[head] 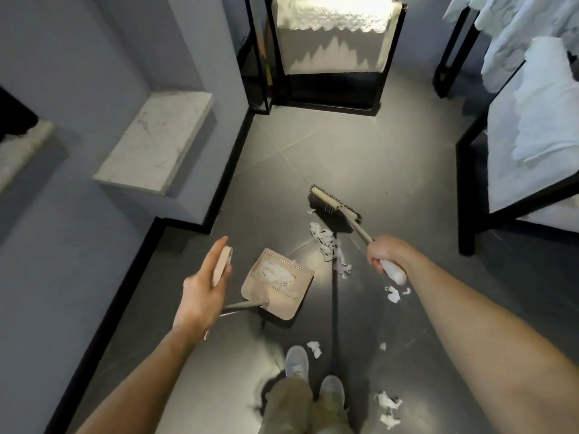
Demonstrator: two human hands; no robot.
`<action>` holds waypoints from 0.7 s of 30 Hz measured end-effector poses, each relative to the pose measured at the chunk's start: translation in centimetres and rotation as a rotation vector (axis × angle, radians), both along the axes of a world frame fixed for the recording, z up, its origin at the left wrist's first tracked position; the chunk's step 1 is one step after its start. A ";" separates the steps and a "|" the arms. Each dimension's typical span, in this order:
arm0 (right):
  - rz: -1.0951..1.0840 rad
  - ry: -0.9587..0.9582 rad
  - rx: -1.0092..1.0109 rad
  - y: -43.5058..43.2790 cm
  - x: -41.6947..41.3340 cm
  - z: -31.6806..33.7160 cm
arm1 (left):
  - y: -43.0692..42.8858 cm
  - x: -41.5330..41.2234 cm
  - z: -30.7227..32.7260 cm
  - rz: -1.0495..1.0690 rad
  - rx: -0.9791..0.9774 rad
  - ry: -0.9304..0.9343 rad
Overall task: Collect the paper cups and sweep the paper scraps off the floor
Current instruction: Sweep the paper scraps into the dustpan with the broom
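My left hand holds the beige grip of a long-handled dustpan, which sits on the grey floor with white paper and what looks like a crushed cup inside. My right hand grips the white end of a broom handle. The broom head rests on the floor just beyond a pile of paper scraps. More paper scraps lie loose under my right forearm, beside my shoes and at the lower right.
A grey wall with a black skirting and a marble ledge runs along the left. A black-framed stand with a white lace cloth closes the far end. A black-framed table with white cloth stands at the right. My shoes are near the bottom.
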State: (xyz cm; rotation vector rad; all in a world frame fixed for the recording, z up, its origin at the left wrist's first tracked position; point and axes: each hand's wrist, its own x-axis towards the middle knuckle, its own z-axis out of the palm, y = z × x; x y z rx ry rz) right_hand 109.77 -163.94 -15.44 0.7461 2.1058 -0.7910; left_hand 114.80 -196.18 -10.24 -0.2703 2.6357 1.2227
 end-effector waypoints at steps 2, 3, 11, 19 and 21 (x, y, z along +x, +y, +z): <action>0.014 0.002 0.012 -0.2 -0.1 -2.2 | 0.1 0.7 -0.4 0.004 -0.027 0.012; 0.031 -0.003 0.011 -0.2 0.0 -3.4 | 0.2 1.1 -0.7 0.004 -0.038 0.015; 0.267 -0.214 -0.047 -1.5 7.5 -3.9 | 1.0 4.0 -1.0 0.064 -0.038 -0.006; 0.042 -0.221 -0.224 0.8 8.0 3.2 | 1.0 5.7 0.7 0.051 -0.045 -0.007; 0.018 -0.181 -0.218 1.1 8.3 4.1 | 0.7 6.2 0.8 0.056 -0.048 -0.004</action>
